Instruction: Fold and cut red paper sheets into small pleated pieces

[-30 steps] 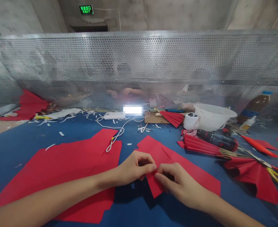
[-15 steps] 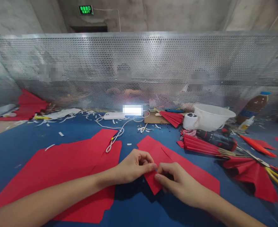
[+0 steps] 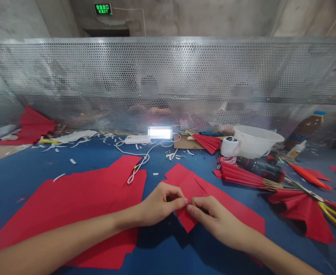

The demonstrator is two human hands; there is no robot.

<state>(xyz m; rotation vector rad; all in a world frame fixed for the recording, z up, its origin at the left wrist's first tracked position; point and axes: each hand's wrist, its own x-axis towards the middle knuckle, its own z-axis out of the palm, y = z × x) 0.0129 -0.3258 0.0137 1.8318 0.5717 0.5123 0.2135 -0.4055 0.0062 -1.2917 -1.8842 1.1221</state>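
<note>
My left hand [image 3: 160, 205] and my right hand [image 3: 213, 215] meet over a piece of red paper [image 3: 225, 193], fingertips almost touching. On each, thumb and index finger are pinched together. Whatever lies between the fingertips is too small or hidden to make out. The red paper spreads out behind and under my fingers, with a slit or crease near its middle and a pointed corner showing below the fingertips. My left forearm crosses a larger red sheet [image 3: 82, 202] lying flat on the blue tabletop [image 3: 156, 250].
A white cable [image 3: 145, 160] runs onto the large sheet from a white power strip [image 3: 137, 139]. To the right lie folded red paper with sticks [image 3: 242, 176], a dark power tool [image 3: 261, 168], scissors [image 3: 306, 189], a white bowl [image 3: 256, 143] and a bottle [image 3: 306, 130]. A perforated metal screen [image 3: 185, 68] stands behind.
My fingertips have moved slightly while staying pinched close together, and my right thumb has risen a little. The other things lie as before; the view has shifted a bit.
</note>
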